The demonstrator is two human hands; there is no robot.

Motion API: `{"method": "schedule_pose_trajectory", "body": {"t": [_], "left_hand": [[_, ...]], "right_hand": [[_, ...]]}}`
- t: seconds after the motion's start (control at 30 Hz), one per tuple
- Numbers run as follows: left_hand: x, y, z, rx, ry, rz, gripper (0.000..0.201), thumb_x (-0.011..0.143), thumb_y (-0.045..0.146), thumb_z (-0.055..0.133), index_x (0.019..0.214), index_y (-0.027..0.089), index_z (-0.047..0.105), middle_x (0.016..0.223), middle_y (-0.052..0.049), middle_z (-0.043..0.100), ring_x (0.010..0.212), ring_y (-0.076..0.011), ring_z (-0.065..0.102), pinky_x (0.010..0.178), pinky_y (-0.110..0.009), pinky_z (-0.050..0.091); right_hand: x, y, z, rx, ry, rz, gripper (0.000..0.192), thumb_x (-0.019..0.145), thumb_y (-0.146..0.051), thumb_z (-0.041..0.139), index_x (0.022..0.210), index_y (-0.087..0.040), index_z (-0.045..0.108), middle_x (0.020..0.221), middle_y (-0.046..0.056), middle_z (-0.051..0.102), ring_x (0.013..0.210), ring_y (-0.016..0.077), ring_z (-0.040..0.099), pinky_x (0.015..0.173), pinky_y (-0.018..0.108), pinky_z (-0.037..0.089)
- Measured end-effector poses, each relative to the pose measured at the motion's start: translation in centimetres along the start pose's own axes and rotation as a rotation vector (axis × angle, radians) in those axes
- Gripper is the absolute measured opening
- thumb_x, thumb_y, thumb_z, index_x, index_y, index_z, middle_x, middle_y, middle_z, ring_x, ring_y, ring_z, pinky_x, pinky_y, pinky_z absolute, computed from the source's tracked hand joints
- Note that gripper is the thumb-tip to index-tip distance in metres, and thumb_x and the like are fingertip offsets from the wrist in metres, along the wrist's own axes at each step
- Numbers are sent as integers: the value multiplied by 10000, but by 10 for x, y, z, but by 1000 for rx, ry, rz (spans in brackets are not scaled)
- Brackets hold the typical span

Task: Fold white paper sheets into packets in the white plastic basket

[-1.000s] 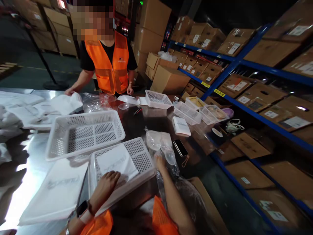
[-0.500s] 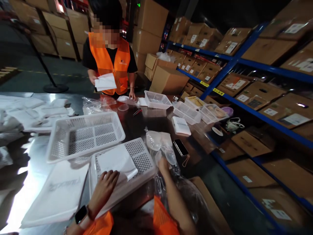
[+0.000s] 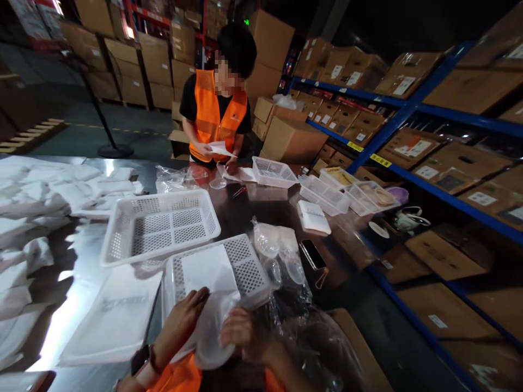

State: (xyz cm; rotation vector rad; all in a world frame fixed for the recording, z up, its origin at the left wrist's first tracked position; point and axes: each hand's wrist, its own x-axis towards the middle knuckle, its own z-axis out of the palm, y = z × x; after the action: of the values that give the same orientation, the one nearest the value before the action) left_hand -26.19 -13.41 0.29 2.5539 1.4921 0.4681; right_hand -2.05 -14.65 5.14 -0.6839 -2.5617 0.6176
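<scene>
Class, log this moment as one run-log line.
left hand: on clear bag | right hand: gripping clear bag | near: white basket holding white packet

A dim warehouse: blue steel racks (image 3: 412,103) on the right hold labelled cartons (image 3: 411,147), and more cartons (image 3: 134,65) are stacked along the far wall. A shiny metal table (image 3: 73,283) catches a glare from overhead, its source out of view. The dark floor (image 3: 134,130) bears what seems a yellow line.
</scene>
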Motion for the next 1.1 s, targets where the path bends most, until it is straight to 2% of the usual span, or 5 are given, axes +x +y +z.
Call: {"method": "schedule_pose_trajectory", "body": {"t": [0.2, 0.5, 0.7, 0.93, 1.1], "left_hand": [[-14, 0, 15, -89, 229, 1, 634, 776, -35, 347, 1272, 256, 613, 1351, -41, 623, 1165, -193, 631, 961, -305, 556], [-20, 35, 28, -83, 223, -54, 811, 740, -58, 324, 1483, 261, 388, 1495, -80, 479, 1335, -257, 486, 1047, -458, 489], [-6, 41, 29, -76, 317, -50, 698, 796, -22, 332, 1435, 229, 458, 1453, -103, 524, 1294, -219, 523, 1022, -390, 488], [21, 23, 19, -470, 522, -425, 443, 866, 333, 514, 1271, 154, 518, 1271, -192, 609, 1093, -288, 636, 897, -489, 541], [36, 6, 24, -877, 409, -639, 464, 801, 500, 501, 1128, 183, 590, 1017, -124, 738, 758, -239, 716, 654, -388, 591]], "right_hand": [[10, 17, 3, 136, -85, 64, 91, 803, -184, 612, 837, -244, 672, 959, -8, 768, 964, 131, 695, 1064, 305, 397], [40, 19, 24, -508, 85, 226, 165, 925, -104, 527, 910, -190, 667, 826, 54, 703, 810, 215, 624, 811, 381, 498], [57, 21, 30, -485, 113, 486, 193, 891, -84, 571, 969, -226, 677, 907, 66, 698, 913, 245, 610, 874, 416, 466], [55, 26, 30, -188, 77, 644, 387, 757, 12, 592, 1045, -229, 688, 1006, 18, 735, 999, 199, 651, 885, 314, 449], [53, 25, 27, -163, 76, 679, 410, 734, 18, 567, 1036, -224, 704, 1005, 16, 743, 975, 203, 667, 886, 314, 470]]}}
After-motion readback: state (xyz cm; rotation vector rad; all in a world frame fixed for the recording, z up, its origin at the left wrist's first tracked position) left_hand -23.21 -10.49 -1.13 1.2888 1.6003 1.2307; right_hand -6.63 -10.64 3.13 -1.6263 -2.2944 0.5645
